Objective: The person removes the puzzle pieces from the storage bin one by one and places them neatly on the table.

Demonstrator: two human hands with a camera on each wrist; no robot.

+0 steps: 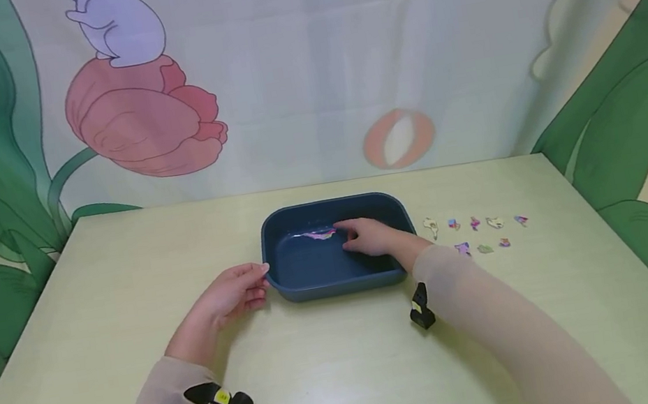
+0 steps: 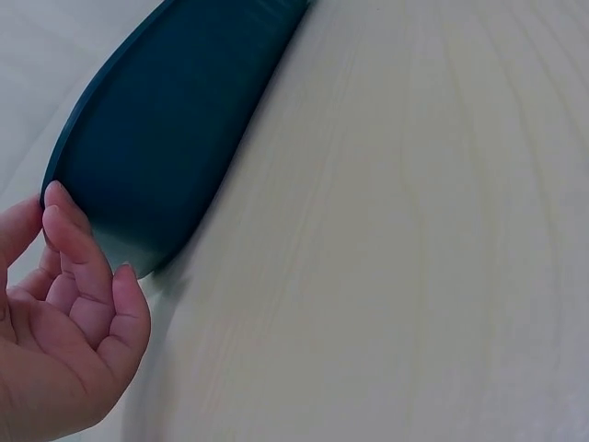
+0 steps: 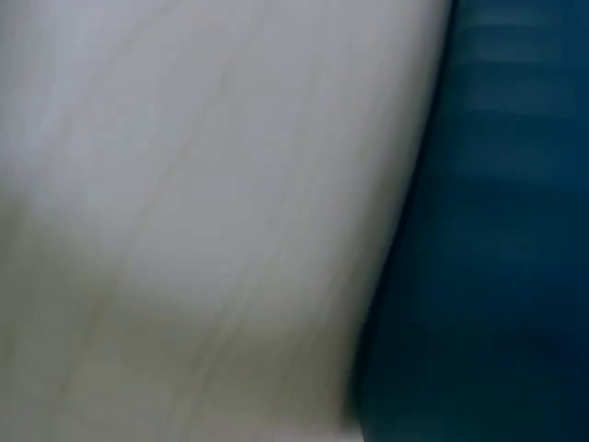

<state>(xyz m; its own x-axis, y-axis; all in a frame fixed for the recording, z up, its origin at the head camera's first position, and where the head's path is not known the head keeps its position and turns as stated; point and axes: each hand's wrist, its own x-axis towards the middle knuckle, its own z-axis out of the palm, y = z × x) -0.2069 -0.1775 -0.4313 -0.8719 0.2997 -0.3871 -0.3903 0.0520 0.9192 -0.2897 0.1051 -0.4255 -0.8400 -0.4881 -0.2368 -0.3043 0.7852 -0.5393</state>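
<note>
A dark blue rectangular tray (image 1: 313, 292) sits on the table in the head view. At its left end my left hand (image 1: 233, 292) pinches the rim between thumb and fingers; the left wrist view shows the same left hand (image 2: 78, 322) at the edge of the tray (image 2: 175, 120). My right hand (image 1: 370, 235) reaches over the right side into the tray, thumb and index finger apart. Its index fingertip is right at a small shiny pink-and-white flat piece (image 1: 321, 235) inside. The blurred right wrist view holds only the tray (image 3: 497, 230) and tabletop, with the right hand out of frame.
Several small colourful sticker-like cutouts, among them a purple one (image 1: 462, 249) and a pale one (image 1: 495, 223), lie in two rows right of the tray. The pale wooden table (image 1: 325, 371) ends at a printed curtain (image 1: 294, 93) behind.
</note>
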